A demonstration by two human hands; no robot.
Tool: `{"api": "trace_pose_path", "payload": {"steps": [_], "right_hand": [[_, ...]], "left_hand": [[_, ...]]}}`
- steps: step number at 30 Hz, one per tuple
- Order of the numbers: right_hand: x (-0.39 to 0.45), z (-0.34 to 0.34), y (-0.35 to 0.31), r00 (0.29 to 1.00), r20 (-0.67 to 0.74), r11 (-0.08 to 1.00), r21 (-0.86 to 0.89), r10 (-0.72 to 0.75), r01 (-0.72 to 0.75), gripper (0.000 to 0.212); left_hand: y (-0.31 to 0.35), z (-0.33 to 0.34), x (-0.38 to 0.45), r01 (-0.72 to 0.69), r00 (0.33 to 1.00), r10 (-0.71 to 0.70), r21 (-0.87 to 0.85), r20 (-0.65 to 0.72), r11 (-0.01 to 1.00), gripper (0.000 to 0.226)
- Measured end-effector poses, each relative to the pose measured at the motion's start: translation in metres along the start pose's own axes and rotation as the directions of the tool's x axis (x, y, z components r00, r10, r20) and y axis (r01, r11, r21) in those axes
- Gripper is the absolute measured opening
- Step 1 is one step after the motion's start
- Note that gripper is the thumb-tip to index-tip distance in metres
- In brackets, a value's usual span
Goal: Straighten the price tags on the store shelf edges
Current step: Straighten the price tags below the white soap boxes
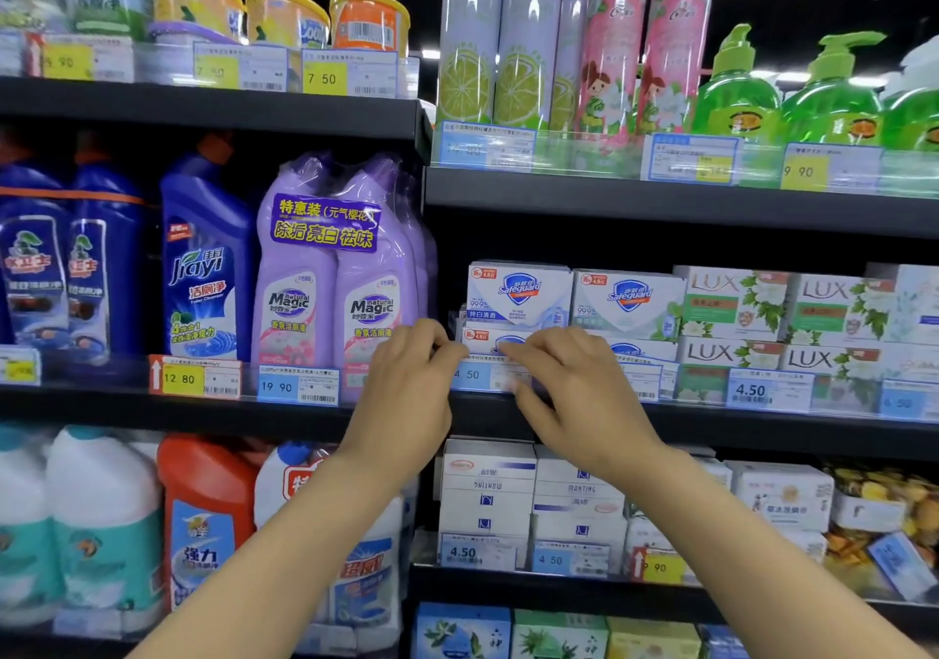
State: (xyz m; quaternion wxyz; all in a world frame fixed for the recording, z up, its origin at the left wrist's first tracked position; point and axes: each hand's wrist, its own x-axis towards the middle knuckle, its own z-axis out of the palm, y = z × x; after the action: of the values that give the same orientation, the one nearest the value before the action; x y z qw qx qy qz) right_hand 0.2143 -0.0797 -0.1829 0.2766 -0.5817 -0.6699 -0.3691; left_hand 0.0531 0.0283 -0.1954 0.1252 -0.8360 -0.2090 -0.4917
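Reaching up from the bottom of the frame, both hands are seen at the middle shelf edge (711, 424), just right of centre. A pale blue price tag (480, 376) printed "4 50" is held there in the clear strip at the shelf front, below the Safeguard soap boxes (518, 295). Its left part is visible between the hands; its right part is blurred and covered. The left hand (406, 394) is placed at the tag's left end, fingers curled with the tips pinched at its upper corner. The right hand (574, 394) is laid over the tag's right portion, fingertips bent down onto its top edge and the thumb tucked under its lower edge, so the tag is pinched.

On the same shelf, right of centre, white and green LUX boxes (737, 302) are stacked in two layers, with another blue tag (752, 390) marked "4.50" beneath them. At the left of the frame, purple Magic bottles (335, 282) wrapped as a pair and a blue Jiayi bottle (203, 272) are stood behind tags marked "19 90" (297, 385) and "12 80" (195, 378). In the upper right, green pump bottles (737, 94) and tall spray cans (508, 38) are shelved. In the lower centre, white boxes (488, 490) are stacked above a "4.50" tag (470, 551).
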Motion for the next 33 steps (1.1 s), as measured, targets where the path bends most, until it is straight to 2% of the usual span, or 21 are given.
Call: {"api": "trace_pose_path", "payload": {"steps": [3, 7, 13, 20, 27, 33], "right_hand": [[-0.021, -0.017, 0.014, 0.996, -0.081, 0.999, -0.004, 0.038, -0.038, 0.036], [-0.049, -0.041, 0.04, 0.975, -0.186, 0.992, -0.014, 0.123, -0.128, 0.033], [-0.073, -0.05, 0.074, 0.975, -0.091, 0.977, -0.053, 0.203, -0.208, 0.036], [-0.065, -0.045, 0.084, 0.983, -0.093, 0.984, -0.069, 0.159, -0.166, 0.035], [-0.059, -0.037, 0.088, 0.989, -0.11, 0.995, -0.001, 0.102, -0.102, 0.036], [-0.054, -0.031, 0.089, 0.99, -0.129, 0.998, 0.014, 0.065, -0.064, 0.036]], "left_hand": [[0.001, -0.001, 0.003, -0.033, 0.999, 0.034, 0.009, -0.033, 0.999, 0.043], [0.02, 0.002, 0.003, -0.093, 0.995, 0.091, -0.058, -0.04, 0.994, 0.035], [0.063, 0.024, 0.009, -0.107, 0.993, 0.112, -0.132, 0.032, 0.985, 0.03], [0.083, 0.042, 0.019, -0.081, 0.997, 0.082, -0.078, 0.016, 0.994, 0.033], [0.086, 0.051, 0.022, -0.067, 0.996, 0.064, -0.049, -0.059, 0.997, 0.033], [0.086, 0.053, 0.024, -0.074, 0.995, 0.071, -0.036, -0.073, 0.997, 0.034]]}}
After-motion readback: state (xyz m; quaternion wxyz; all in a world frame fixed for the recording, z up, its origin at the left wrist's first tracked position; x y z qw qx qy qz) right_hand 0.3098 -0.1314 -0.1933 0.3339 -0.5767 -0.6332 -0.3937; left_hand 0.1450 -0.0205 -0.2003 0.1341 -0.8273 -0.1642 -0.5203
